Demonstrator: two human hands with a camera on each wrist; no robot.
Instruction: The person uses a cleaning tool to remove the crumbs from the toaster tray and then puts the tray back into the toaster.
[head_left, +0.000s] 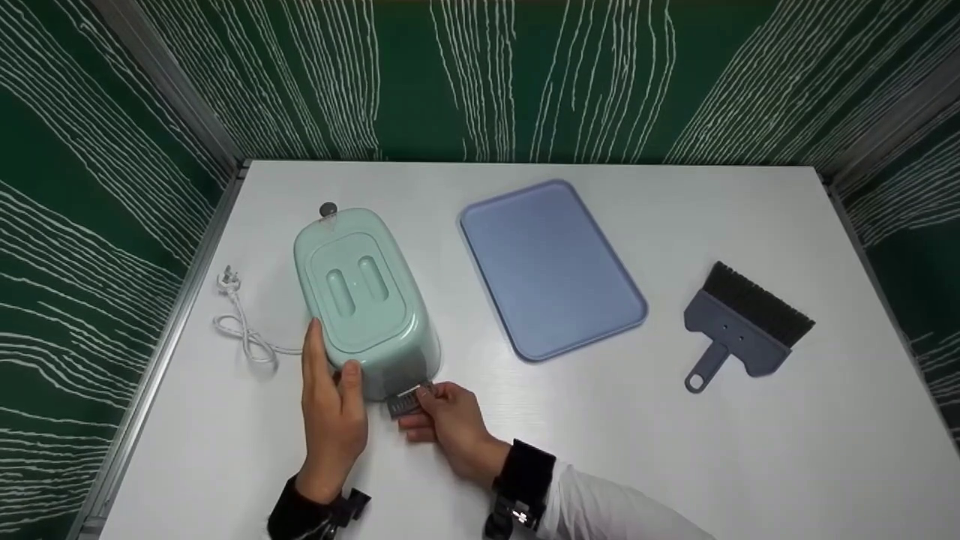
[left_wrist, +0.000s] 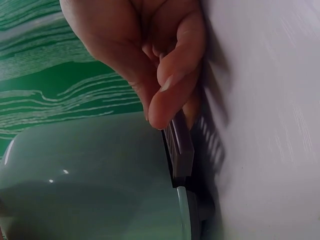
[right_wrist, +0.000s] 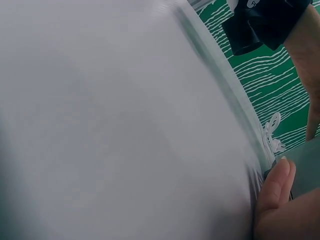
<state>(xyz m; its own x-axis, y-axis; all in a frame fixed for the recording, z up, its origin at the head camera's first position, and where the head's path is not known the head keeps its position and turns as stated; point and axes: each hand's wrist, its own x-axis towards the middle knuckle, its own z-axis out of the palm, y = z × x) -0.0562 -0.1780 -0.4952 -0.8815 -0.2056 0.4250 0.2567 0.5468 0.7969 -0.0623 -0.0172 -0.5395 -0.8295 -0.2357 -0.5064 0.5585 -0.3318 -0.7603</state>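
Grey crumb tray (head_left: 403,406) juts from the near base of the mint toaster (head_left: 358,296) on the table (head_left: 750,457). The right hand (head_left: 455,424) pinches it; the left hand (head_left: 334,424) rests against the toaster, fingers straight. Probably light and stiff, the tray should handle best by its protruding edge.

Broad black wristbands (head_left: 528,466) with small black attachments (head_left: 355,502), plus a white right sleeve (head_left: 611,502)
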